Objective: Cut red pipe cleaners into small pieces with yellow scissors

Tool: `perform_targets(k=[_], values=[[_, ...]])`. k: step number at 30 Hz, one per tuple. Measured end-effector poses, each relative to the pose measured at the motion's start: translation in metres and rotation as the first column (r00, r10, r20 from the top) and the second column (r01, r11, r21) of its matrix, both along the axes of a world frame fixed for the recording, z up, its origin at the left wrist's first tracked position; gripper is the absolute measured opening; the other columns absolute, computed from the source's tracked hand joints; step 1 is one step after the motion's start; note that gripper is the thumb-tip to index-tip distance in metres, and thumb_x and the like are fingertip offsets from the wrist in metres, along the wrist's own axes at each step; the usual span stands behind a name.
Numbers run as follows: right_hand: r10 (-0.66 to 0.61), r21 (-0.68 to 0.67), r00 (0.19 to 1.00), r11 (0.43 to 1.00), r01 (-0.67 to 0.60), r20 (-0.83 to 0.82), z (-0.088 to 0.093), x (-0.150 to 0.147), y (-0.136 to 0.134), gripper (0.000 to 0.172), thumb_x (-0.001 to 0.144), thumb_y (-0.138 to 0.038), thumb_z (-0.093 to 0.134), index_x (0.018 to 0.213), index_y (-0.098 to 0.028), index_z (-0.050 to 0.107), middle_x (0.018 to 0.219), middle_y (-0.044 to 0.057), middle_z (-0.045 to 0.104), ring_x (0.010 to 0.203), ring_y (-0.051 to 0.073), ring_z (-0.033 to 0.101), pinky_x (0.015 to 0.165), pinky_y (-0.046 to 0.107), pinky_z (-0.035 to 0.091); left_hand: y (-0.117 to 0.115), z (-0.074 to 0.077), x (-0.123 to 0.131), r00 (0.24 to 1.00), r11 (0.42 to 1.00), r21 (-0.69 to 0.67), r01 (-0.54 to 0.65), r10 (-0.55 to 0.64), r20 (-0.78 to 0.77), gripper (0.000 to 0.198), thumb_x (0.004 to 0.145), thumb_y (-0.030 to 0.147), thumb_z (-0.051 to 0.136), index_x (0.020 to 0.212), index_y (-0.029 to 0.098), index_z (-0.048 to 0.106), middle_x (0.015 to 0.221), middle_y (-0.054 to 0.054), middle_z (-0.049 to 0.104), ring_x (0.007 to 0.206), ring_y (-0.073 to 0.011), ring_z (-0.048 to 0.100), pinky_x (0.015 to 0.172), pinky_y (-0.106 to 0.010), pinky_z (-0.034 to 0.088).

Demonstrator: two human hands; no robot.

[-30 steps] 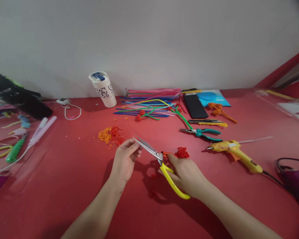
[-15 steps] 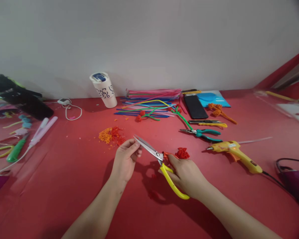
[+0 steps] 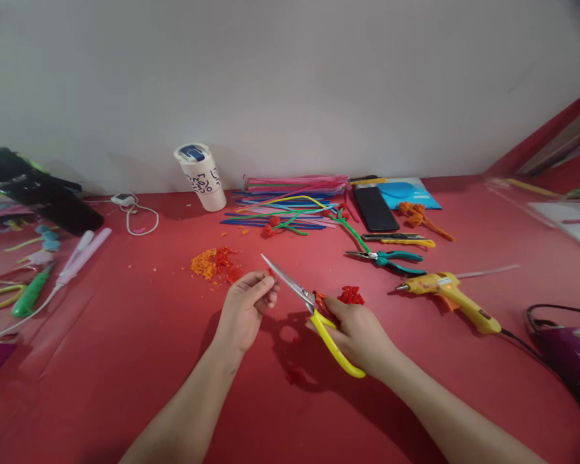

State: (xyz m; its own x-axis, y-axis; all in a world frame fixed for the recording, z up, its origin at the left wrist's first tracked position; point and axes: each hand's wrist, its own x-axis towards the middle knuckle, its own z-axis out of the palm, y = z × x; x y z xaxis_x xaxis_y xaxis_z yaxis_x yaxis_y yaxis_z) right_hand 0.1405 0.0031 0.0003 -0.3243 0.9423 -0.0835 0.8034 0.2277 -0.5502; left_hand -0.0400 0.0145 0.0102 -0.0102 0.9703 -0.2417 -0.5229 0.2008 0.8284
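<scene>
My left hand [image 3: 249, 299] pinches a small red piece [image 3: 270, 272] between thumb and fingertips; its kind is too small to make out. My right hand [image 3: 362, 332] grips a pair of scissors [image 3: 336, 348] by the yellow handle, fingers partly hidden behind it. The blades point up and left, just beside my left fingertips, and look nearly closed. Behind my right hand lies a bunch of red fuzzy bits [image 3: 352, 295]. Beyond my left hand are heaps of orange clippings [image 3: 203, 263] and red clippings [image 3: 227, 261]. A few red scraps lie in the shadow below the scissors.
Behind are a white tumbler [image 3: 203, 177], pipe cleaners [image 3: 290, 187] and a black phone [image 3: 376, 207]. To the right lie teal-handled pliers [image 3: 391, 259] and a yellow glue gun [image 3: 449, 293]. A pink corded styling iron [image 3: 84, 256] and green-handled tool [image 3: 31, 293] lie left.
The scissor blades have come away from the left fingertips, tilting more steeply upward. The red piece now shows at my left fingertips. The view has shifted slightly.
</scene>
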Motion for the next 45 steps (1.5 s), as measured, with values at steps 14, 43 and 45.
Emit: perform_targets(k=[14,43,45], values=[[-0.382,-0.474,0.567,0.880,-0.017,-0.730,0.010,-0.011,-0.002,0.022,0.067,-0.036,0.056,0.075,-0.017,0.049,0.034,-0.012,0.038,0.025,0.003,0.029,0.029,0.017,0.027,-0.016,-0.003,0.021,0.865,0.856,-0.150,0.496,-0.502,-0.005,0.010,0.067,0.020,0.060,0.067,0.010,0.059,0.055,0.000,0.055,0.043,-0.0026,0.045,0.043,-0.014,0.032],[-0.358,-0.401,0.722,0.908,0.121,-0.592,0.014,-0.014,0.000,0.005,0.064,-0.022,0.047,0.063,-0.018,0.043,0.042,-0.010,0.032,0.034,0.004,0.029,0.036,0.018,0.023,-0.017,-0.002,0.027,0.822,0.963,-0.039,0.267,-0.249,-0.512,0.010,0.060,0.022,0.063,0.066,0.014,0.059,0.054,0.002,0.054,0.048,-0.0079,0.046,0.049,-0.020,0.037],[-0.341,-0.375,0.736,0.918,0.128,-0.584,0.014,-0.013,-0.001,0.005,0.063,-0.022,0.046,0.062,-0.018,0.043,0.045,-0.009,0.033,0.037,0.004,0.028,0.037,0.018,0.023,-0.017,-0.002,0.028,0.820,0.967,-0.033,0.251,-0.231,-0.523,0.009,0.060,0.022,0.063,0.064,0.015,0.059,0.052,0.003,0.053,0.046,-0.0081,0.046,0.048,-0.020,0.037]])
